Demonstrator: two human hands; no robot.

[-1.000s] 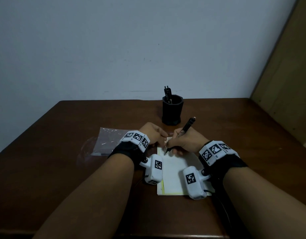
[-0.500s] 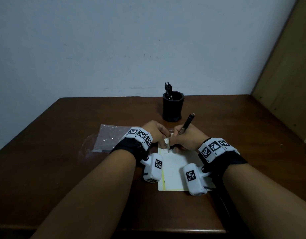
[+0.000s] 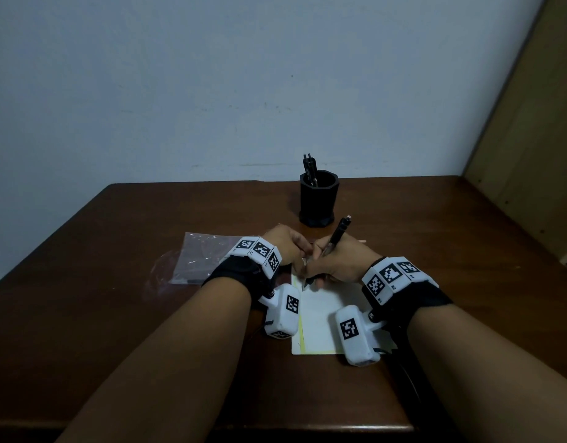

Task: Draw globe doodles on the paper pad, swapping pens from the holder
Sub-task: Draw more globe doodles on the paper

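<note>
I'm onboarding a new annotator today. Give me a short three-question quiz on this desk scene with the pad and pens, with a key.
1. True or false: the right hand grips a pen with its tip down at the paper pad.
2. Where does the pen holder stand? A) on the plastic bag B) beyond the hands, near the wall C) at the table's near edge
3. Fill in: the clear plastic bag lies on the table to the ____ of the pad.

Key: 1 true. 2 B. 3 left. The left hand rests at the pad's top left corner; what its fingers pinch, if anything, cannot be told.
</note>
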